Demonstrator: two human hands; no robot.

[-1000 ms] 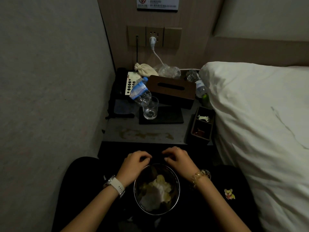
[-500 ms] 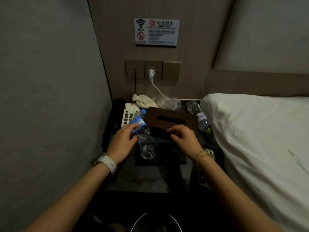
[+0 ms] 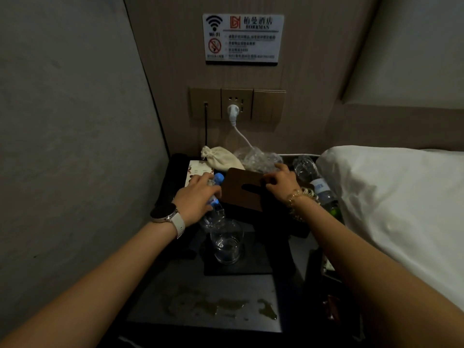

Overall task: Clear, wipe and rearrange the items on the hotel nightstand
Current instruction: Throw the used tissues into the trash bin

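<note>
both hands have reached further back across the nightstand (image 3: 175,292) since half a second ago. the left hand (image 3: 198,197) curls its fingers round the tilted water bottle (image 3: 213,209), whose base leans above the glass (image 3: 227,243) just nearer than the fingers. the right hand (image 3: 281,180) rests with bent fingers on the far edge of the tissue box (image 3: 241,192); whether it grips it i cannot tell.

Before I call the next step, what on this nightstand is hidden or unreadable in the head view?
- Left hand covers the blue-capped bottle: grip unclear.
- Right hand at the tissue box rear edge: fingertips hidden.
- Compartment tray: contents hidden by the right forearm and darkness.
- Wall sign: small print blurred.
- Second bottle: partly behind wrist and pillow.
</note>
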